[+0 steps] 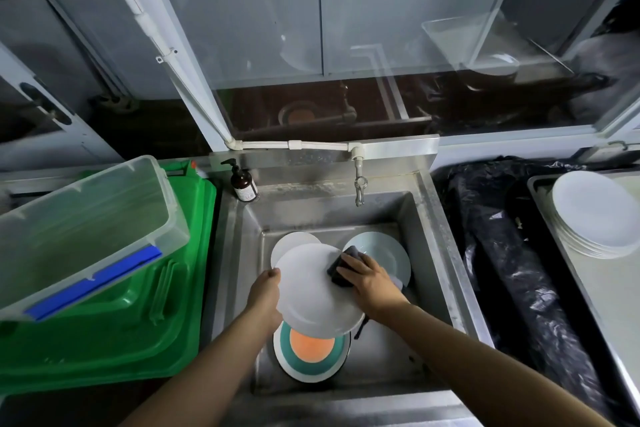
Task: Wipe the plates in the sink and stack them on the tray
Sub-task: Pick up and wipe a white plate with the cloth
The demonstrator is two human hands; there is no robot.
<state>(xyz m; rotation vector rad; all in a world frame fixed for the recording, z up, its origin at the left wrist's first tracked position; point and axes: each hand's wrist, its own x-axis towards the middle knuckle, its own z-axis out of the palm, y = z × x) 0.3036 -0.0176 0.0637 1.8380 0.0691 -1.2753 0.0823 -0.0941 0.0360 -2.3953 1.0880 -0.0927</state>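
- Head view, lower centre of the frame: a person's left hand [266, 291] grips the left rim of a white plate [311, 291] held over a steel sink [429, 253], fingers curled round the edge.
- Right hand [369, 282] presses a dark cloth [341, 269] against the plate's upper right rim, fingers laid flat over the cloth.
- Held plate is tilted, its face turned up toward the camera and its low edge toward the bottom of the frame; being round, it shows no long axis.
- Below it, in the sink basin, lies a plate with an orange centre and a teal ring [311, 354], partly covered by the held plate.
- Two more pale plates lie at the back of the basin: one [294, 243] peeks out at upper left of the held plate, another [384, 253] sits behind the right hand.
- Right edge of the frame: a stack of white plates [595, 215] stands on a metal tray [616, 288], well apart from the sink.
- Between sink and tray, black plastic sheeting [502, 253] covers the surface.
- Left of the frame: a clear plastic box [83, 229] rests tilted on a green bin lid [114, 333].
- Back rim of the sink: a brown pump bottle [244, 184] stands left of the tap [360, 180].
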